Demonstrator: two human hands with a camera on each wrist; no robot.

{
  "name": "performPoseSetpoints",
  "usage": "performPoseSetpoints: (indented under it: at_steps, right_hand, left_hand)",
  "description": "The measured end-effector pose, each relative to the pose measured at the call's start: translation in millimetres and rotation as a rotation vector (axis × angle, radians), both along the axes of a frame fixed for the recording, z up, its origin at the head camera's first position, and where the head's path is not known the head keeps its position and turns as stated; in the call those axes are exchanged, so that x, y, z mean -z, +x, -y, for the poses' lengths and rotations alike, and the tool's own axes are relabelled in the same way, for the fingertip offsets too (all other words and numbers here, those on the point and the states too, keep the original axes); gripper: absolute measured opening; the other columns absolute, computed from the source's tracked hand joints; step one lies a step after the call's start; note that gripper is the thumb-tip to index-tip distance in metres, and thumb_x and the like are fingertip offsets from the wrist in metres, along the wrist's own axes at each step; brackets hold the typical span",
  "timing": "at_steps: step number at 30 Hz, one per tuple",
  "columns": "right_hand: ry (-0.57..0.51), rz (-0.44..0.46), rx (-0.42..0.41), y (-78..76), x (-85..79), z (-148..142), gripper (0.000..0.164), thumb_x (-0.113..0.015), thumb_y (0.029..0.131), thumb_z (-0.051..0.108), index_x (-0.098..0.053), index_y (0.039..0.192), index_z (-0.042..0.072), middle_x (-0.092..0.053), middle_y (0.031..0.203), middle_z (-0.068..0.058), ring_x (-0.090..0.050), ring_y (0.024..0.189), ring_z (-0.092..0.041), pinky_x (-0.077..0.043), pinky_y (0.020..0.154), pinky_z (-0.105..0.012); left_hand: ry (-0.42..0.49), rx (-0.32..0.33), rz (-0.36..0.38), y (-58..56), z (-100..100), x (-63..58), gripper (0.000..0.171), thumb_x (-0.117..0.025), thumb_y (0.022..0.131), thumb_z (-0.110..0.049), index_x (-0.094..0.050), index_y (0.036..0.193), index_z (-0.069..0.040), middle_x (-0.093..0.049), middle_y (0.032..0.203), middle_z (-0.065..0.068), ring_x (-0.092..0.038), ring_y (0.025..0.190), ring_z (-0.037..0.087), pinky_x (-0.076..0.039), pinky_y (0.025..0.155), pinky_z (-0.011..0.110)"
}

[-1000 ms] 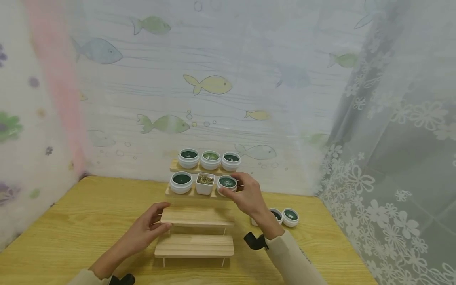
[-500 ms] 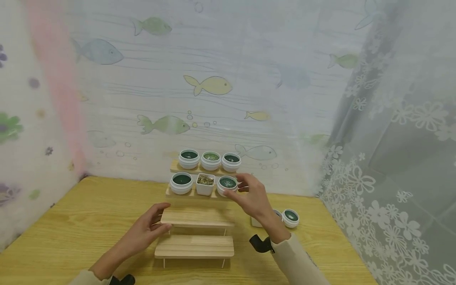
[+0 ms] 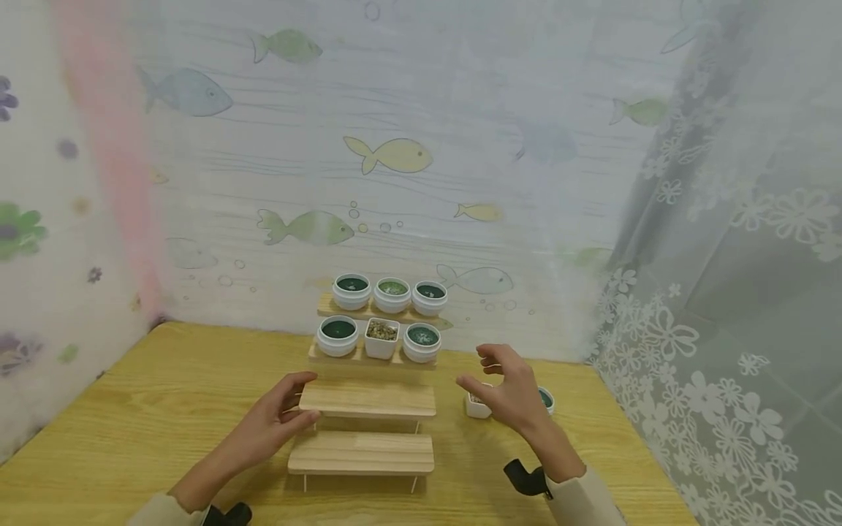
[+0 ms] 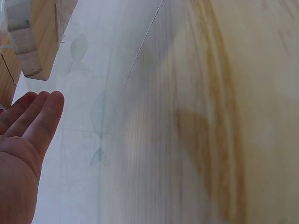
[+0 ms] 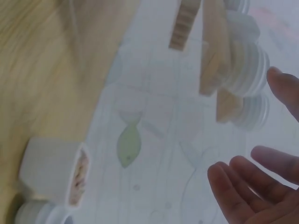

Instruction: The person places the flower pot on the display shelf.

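Note:
My left hand [image 3: 272,413] is at the left end of a wooden plank shelf [image 3: 368,399], thumb near its front corner and fingertips near its back corner. In the left wrist view the fingers [image 4: 39,121] are nearly straight, close below a plank end [image 4: 32,42]. Holding nothing, my right hand [image 3: 520,394] hovers with thumb and fingers spread beside a small square white cup [image 3: 477,404] on the table. It partly hides a round white bowl [image 3: 547,401] with a dark green inside. On the second plank from the back sits another green-lined bowl [image 3: 422,342] at the right end.
That plank also bears a square cup of dried bits [image 3: 381,337] and a round bowl [image 3: 338,336]. The rearmost plank [image 3: 324,305] carries three bowls. A bare lower plank [image 3: 360,454] stands in front on thin legs. A fish-patterned curtain [image 3: 395,157] hangs behind the wooden table [image 3: 217,358].
My right hand has let go of the bowl at the right end of the second plank and moved right and down toward the square cup. The left hand stays at the shelf.

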State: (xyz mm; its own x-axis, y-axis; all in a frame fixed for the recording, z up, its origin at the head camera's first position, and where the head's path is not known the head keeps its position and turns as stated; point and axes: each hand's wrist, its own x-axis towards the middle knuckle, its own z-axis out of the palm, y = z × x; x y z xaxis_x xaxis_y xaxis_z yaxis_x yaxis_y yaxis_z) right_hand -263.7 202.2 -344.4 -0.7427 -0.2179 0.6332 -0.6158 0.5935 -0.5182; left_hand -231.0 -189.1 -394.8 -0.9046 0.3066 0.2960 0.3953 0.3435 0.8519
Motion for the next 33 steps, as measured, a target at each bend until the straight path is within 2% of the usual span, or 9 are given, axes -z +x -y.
performPoseSetpoints:
  at_steps: [9,15,25,33]
  right_hand:
    - [0.057,0.017,0.097,3.8,21.5,-39,0.047,-0.081,0.078,0.026,-0.062,0.118,0.008,-0.062,0.114,-0.008,-0.061,0.095,-0.021,-0.055,0.079,-0.042]
    - [0.08,0.034,0.118,0.7,30.7,-58,0.048,-0.08,0.08,0.026,-0.061,0.119,0.004,-0.061,0.116,-0.01,-0.06,0.1,-0.026,-0.054,0.08,-0.045]
    - [0.084,0.144,0.185,-9.2,42.8,-84,0.051,-0.077,0.082,0.031,-0.06,0.121,0.001,-0.059,0.12,-0.017,-0.056,0.109,-0.035,-0.049,0.089,-0.052]
    - [0.089,0.286,0.213,-16.4,55.2,-103,0.06,-0.074,0.083,0.038,-0.054,0.129,0.004,-0.053,0.129,-0.018,-0.05,0.115,-0.039,-0.045,0.092,-0.054]
  left_hand:
    - [-0.008,0.006,-0.008,-0.1,0,-3.1,0.059,-0.065,0.093,-0.028,-0.037,0.141,-0.008,-0.031,0.147,0.025,-0.037,0.13,0.046,-0.048,0.095,0.043]
    - [0.0,0.011,-0.01,2.0,-1,-4.9,0.057,-0.064,0.093,-0.026,-0.038,0.14,-0.006,-0.032,0.146,0.027,-0.037,0.129,0.048,-0.048,0.095,0.043]
    - [-0.004,0.013,-0.027,1.3,-1,-3.3,0.056,-0.065,0.093,-0.025,-0.039,0.139,-0.006,-0.033,0.145,0.027,-0.039,0.128,0.047,-0.05,0.093,0.04]
    - [0.001,0.02,-0.03,1.2,-1,-3.0,0.056,-0.065,0.093,-0.024,-0.038,0.139,-0.005,-0.033,0.145,0.028,-0.039,0.128,0.047,-0.049,0.094,0.04]
